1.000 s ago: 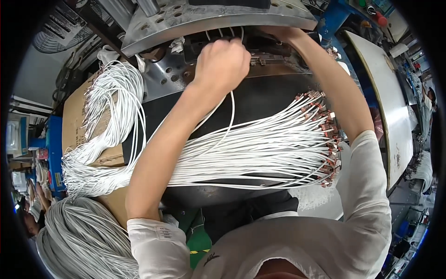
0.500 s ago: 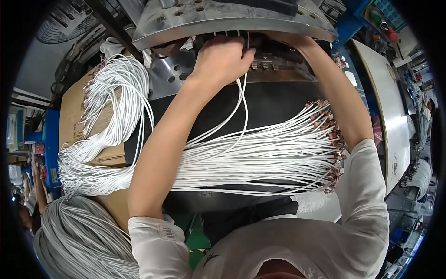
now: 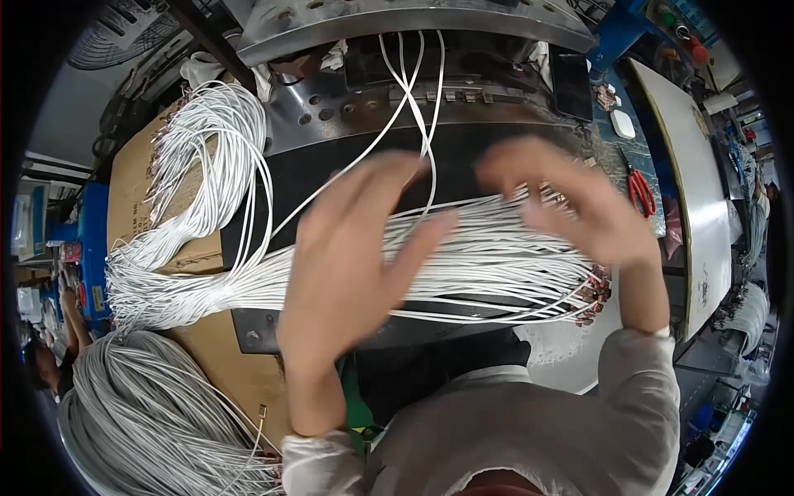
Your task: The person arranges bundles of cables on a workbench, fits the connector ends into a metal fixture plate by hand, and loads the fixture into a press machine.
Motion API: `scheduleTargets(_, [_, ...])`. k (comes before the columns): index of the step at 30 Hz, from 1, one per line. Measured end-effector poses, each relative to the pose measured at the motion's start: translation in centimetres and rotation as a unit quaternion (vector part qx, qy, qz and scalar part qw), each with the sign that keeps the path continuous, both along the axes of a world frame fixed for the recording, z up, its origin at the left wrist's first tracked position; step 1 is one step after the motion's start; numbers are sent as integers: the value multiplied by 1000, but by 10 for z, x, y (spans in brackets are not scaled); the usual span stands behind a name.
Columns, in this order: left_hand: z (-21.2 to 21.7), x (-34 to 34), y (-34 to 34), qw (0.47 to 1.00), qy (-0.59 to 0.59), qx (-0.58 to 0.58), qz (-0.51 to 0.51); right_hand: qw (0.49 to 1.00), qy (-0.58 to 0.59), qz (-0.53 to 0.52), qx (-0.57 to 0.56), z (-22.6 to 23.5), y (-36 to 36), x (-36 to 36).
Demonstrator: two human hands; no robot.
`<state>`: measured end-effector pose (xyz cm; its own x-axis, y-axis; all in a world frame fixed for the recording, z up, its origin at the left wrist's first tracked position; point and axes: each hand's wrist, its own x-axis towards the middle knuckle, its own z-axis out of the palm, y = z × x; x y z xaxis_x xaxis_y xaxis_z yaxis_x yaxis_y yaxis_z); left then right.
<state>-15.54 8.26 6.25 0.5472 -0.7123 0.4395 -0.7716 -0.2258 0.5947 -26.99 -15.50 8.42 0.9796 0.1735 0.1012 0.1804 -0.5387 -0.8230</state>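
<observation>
My left hand (image 3: 343,248), smeared by motion, hovers over the middle of a bundle of white cables (image 3: 471,281). Its thumb stands apart from its fingers. My right hand (image 3: 583,202), also blurred, curves over the bundle's right end, thumb and fingers apart; I cannot tell if it touches the cables. Reddish-brown connectors (image 3: 589,302) tip that end. Several white cables (image 3: 432,116) run up from the bundle, crossing, to beneath the heavy metal plate (image 3: 397,37) of a machine. Below the plate a metal block (image 3: 463,93) with small clips now shows.
At left, a looped cable bundle (image 3: 223,132) rests on cardboard (image 3: 132,194), above a thick grey-white cable coil (image 3: 153,413). Red-handled pliers (image 3: 641,194), a white case (image 3: 622,125) and a dark phone-like slab (image 3: 571,87) lie at right. Another person (image 3: 62,355) is at far left.
Both hands have come out from under the machine plate, toward me and down over the bundle. The several cables stay behind with their ends under the plate.
</observation>
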Motion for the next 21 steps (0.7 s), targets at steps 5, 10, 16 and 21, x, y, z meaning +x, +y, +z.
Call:
scheduleTargets(5, [-93, -123, 150, 685, 693, -142, -177, 773, 431, 352, 305, -98, 33, -149])
scheduleTargets(10, [-180, -161, 173, 593, 734, -283, 174, 750, 333, -269, 504, -232, 80, -254])
scheduleTargets(16, [-197, -148, 156, 652, 642, -232, 329, 643, 131, -413, 631, -259, 105, -217])
scheduleTargets(21, [-180, -142, 143, 609, 674, -217, 358, 636, 96, -352, 680, -239, 107, -191])
